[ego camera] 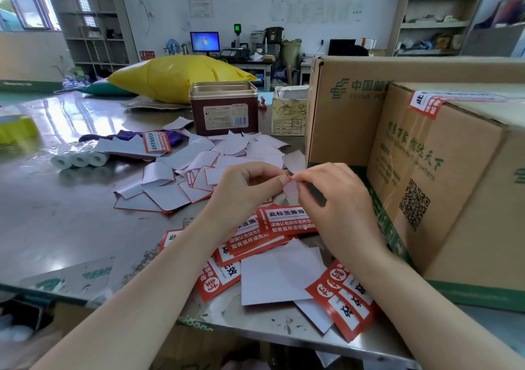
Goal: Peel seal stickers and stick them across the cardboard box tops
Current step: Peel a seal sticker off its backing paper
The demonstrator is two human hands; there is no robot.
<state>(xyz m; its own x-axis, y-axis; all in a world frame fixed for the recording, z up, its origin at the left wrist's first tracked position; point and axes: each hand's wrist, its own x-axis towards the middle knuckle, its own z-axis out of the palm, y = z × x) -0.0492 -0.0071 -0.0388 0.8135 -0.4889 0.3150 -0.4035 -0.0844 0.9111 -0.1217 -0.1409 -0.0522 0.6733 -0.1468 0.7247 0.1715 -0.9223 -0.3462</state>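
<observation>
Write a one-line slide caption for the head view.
Both hands pinch a seal sticker beside a cardboard box.

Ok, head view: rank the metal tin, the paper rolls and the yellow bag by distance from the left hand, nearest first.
1. Metal tin: beyond the left hand, straight behind the pile of backing papers.
2. Paper rolls: off to the left on the table.
3. Yellow bag: far back left, behind the tin.

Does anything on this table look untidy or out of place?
Yes. Peeled white backing papers lie scattered across the metal table, and unused red stickers sit in a loose, overlapping heap under both hands.
</observation>
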